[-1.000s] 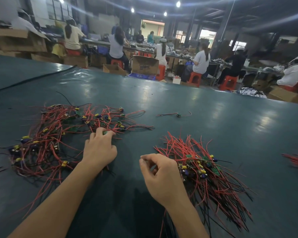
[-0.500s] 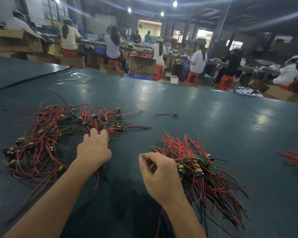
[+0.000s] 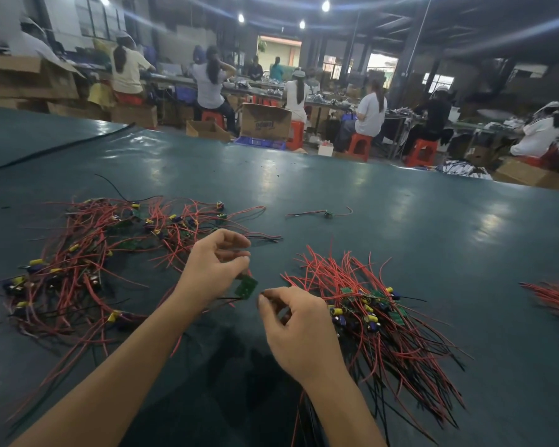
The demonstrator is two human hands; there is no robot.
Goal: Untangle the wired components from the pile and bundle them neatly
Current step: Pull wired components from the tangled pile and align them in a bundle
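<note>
A tangled pile of red and black wired components (image 3: pixel 91 253) with yellow capacitors lies on the table at the left. My left hand (image 3: pixel 215 264) is raised at the pile's right edge and pinches one component's small green board (image 3: pixel 246 287), which hangs below its fingers. My right hand (image 3: pixel 299 330) is just to the right with its fingers curled. Its thumb and forefinger pinch the thin dark wires trailing from that board. Beside it on the right lies a straighter bundle of components (image 3: pixel 378 321).
The work surface is a dark green table (image 3: pixel 400 240). A single loose component (image 3: pixel 327 214) lies farther back. Another red wire bundle (image 3: pixel 555 298) sits at the right edge. Beyond the table, seated people work among cardboard boxes (image 3: pixel 265 122).
My left hand has lifted off the tangled pile and moved right, drawing out one green-board component. My right hand has stayed beside the bundle, still pinched.
</note>
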